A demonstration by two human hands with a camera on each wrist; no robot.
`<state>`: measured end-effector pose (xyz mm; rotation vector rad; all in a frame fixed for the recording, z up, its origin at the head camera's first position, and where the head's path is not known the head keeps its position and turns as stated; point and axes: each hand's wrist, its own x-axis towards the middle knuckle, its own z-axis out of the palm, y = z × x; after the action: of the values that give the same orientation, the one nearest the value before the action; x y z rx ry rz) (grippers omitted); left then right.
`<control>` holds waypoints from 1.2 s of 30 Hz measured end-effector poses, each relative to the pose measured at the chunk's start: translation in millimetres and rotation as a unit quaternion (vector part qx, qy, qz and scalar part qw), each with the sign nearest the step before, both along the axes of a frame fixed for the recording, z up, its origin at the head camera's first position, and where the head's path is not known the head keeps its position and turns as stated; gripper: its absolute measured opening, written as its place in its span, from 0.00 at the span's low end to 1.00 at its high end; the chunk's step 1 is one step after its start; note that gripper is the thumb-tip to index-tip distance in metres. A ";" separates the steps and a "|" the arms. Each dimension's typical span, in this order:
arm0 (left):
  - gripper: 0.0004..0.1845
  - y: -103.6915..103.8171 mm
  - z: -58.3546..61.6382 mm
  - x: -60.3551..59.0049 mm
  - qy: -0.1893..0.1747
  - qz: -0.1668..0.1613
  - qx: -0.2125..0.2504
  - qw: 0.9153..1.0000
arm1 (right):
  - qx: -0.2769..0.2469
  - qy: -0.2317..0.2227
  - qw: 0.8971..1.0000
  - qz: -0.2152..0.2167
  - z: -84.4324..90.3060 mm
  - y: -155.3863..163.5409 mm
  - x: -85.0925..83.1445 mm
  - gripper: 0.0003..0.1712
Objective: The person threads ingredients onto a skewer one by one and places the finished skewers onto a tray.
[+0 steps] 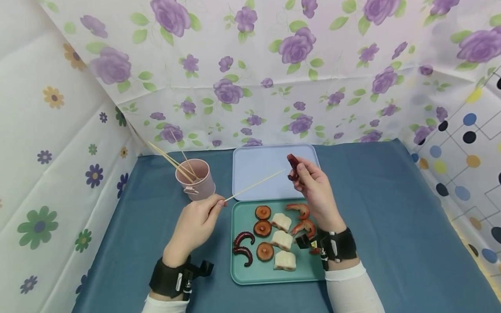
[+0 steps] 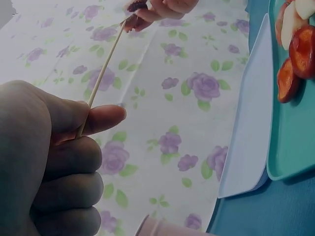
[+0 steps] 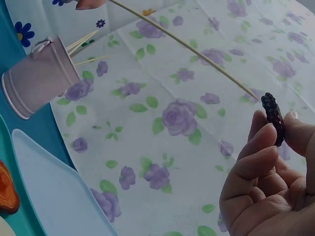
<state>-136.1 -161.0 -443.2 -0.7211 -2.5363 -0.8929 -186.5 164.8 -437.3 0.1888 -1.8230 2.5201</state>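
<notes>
My left hand (image 1: 197, 222) pinches one end of a thin wooden skewer (image 1: 254, 185), its other fingers curled in. The skewer slants up to the right, over the light blue tray. Between thumb and fingers of my right hand (image 1: 318, 191) is a dark red octopus tentacle (image 1: 292, 167), held above that tray's right side. In the right wrist view the skewer's tip stands right by the top of the tentacle (image 3: 273, 118). Two more octopus tentacles (image 1: 243, 255) lie at the left of the green tray (image 1: 250, 278).
The green tray also carries mushroom caps (image 1: 265, 251), white chunks (image 1: 285, 261) and shrimp (image 1: 304, 227). Behind it lies the light blue tray (image 1: 250, 157). A pink bucket (image 1: 203, 189) with several skewers (image 1: 168, 157) stands at left on the blue tablecloth (image 1: 391, 217). Floral cloth hangs behind.
</notes>
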 end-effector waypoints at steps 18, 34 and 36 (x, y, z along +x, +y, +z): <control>0.06 6.1 -0.8 0.7 -0.025 0.020 0.000 0.999 | 0.043 0.024 0.998 0.025 -0.2 -7.2 4.6 0.21; 0.06 18.3 -4.0 1.2 -0.012 -0.017 0.024 0.999 | 0.098 0.025 0.995 0.004 8.8 -11.2 15.5 0.10; 0.05 20.6 -4.9 1.8 -0.006 -0.017 0.023 1.000 | 0.113 0.029 0.993 0.014 9.0 -13.7 18.0 0.13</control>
<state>-134.2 -140.5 -448.0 -0.7479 -2.5117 -0.9658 -168.6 151.2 -428.3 0.2915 -2.0937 2.2934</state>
